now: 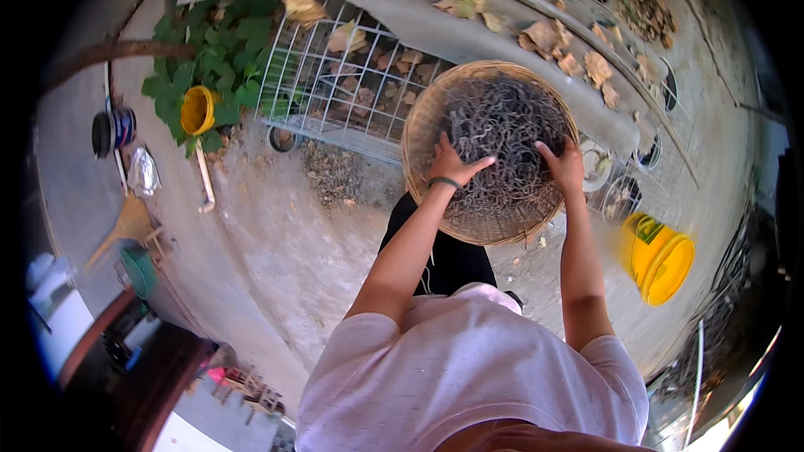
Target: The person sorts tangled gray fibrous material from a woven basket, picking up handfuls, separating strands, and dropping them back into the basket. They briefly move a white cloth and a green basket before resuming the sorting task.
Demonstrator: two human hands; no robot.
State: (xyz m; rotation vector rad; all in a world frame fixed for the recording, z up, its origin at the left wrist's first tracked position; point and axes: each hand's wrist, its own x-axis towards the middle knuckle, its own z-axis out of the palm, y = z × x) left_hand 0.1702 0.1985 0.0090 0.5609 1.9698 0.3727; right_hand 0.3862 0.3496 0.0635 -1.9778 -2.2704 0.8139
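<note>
A round woven basket [421, 119] stands before me, with a tangled heap of dark, dried, stringy plant material [509, 119] inside. My left hand [453, 163], with a dark green band at its wrist, lies over the heap's left side, thumb and fingers spread. On the right side of the heap, near the rim, is my right hand [562, 162], its thumb pointing inward. Both hands touch the dried strands. Whether the fingertips are closed around any strands cannot be told. The basket is beside a white wire rack [339, 85].
A yellow bucket [669, 270] is on the right. Curved grey sheeting [427, 19] with dry leaves runs behind the basket. To the left are a yellow container [197, 110] by green plants, a white pipe [204, 179] and a straw broom [129, 220].
</note>
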